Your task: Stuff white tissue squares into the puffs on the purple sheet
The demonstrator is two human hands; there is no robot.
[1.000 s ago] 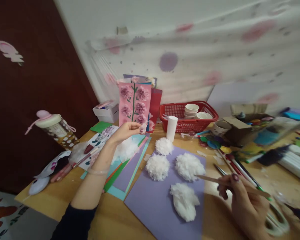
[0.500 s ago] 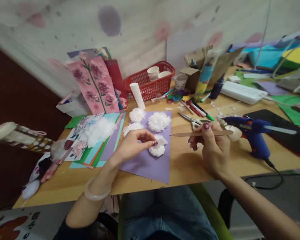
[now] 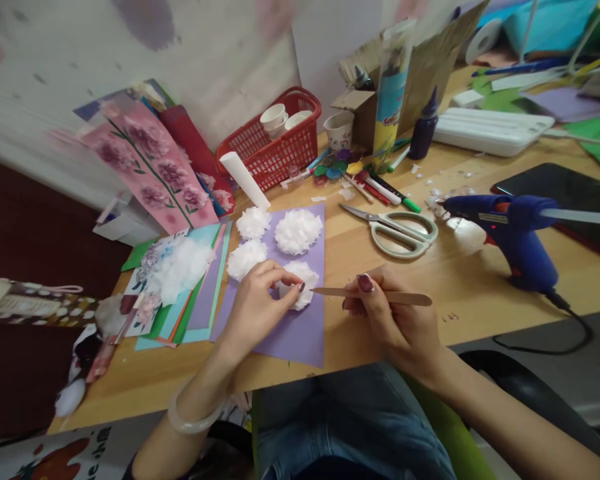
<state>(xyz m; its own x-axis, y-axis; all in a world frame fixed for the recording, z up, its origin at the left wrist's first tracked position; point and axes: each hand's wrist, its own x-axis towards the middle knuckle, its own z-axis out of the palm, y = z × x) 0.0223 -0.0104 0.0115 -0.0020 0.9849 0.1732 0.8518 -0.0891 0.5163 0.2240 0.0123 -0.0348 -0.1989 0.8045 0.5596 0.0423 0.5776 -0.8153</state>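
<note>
My left hand (image 3: pixel 260 307) is closed in a pinch over a fluffy white paper flower (image 3: pixel 300 272). Whatever is between its fingertips blends with the white petals. In my right hand (image 3: pixel 403 327) a thin wooden stick (image 3: pixel 410 298) is gripped, its pointed tip close to the left fingertips at the flower's edge. That flower lies on a purple sheet (image 3: pixel 300 343), below another white flower (image 3: pixel 299 231). Two smaller white puffs, an upper one (image 3: pixel 253 223) and a lower one (image 3: pixel 247 259), sit along the sheet's left side.
Scissors (image 3: pixel 400 233) and a blue glue gun (image 3: pixel 517 233) lie to the right. A red basket (image 3: pixel 275 157) with white cups stands behind, beside a white paper roll (image 3: pixel 244 180). White fluff (image 3: pixel 180 270) covers coloured papers at left. Markers (image 3: pixel 385 190) lie at the back.
My right hand has brought the stick leftward, its tip now at the flower by my left fingers. The head view has tilted and shifted, uncovering the scissors.
</note>
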